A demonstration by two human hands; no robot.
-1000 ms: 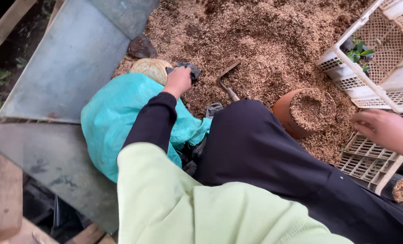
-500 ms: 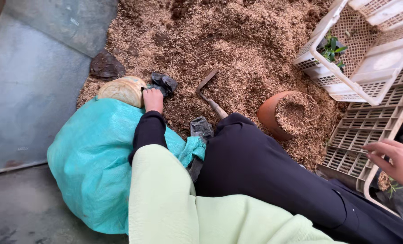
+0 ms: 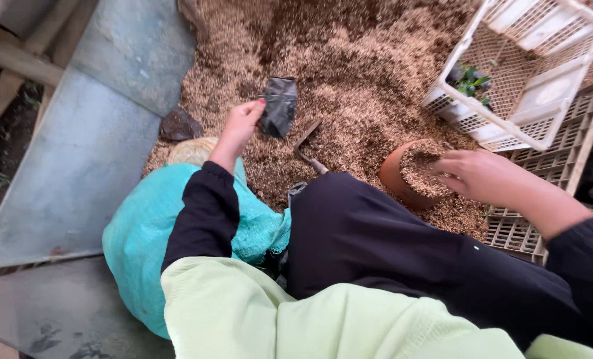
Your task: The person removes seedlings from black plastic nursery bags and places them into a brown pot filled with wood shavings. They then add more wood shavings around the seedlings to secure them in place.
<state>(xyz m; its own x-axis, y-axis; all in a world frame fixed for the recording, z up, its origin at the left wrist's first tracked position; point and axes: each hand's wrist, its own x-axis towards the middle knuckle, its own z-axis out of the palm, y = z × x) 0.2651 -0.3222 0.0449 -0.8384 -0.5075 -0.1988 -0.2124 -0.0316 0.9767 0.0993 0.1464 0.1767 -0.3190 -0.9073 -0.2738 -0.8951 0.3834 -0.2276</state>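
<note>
My left hand (image 3: 241,123) is raised over the heap of brown husk mix (image 3: 349,73) and pinches a small black plastic bag (image 3: 279,106) that hangs down from the fingers. My right hand (image 3: 486,177) hovers with spread fingers at the rim of a terracotta pot (image 3: 402,181) filled with the same husk mix. A small trowel (image 3: 307,149) lies half buried in the mix between the two hands. My black-clad leg (image 3: 376,246) stretches across the lower middle.
A teal mesh sack (image 3: 143,226) sits by my left arm, with a pale round object (image 3: 191,150) and a dark stone (image 3: 180,126) beyond it. A white plastic crate (image 3: 542,93) holding a green seedling (image 3: 472,81) stands at right on a flat crate (image 3: 529,233). Grey sheet panels (image 3: 90,146) border the left.
My left hand has lifted the black bag up off the husk mix. My right hand has swung in from the far right to the terracotta pot.
</note>
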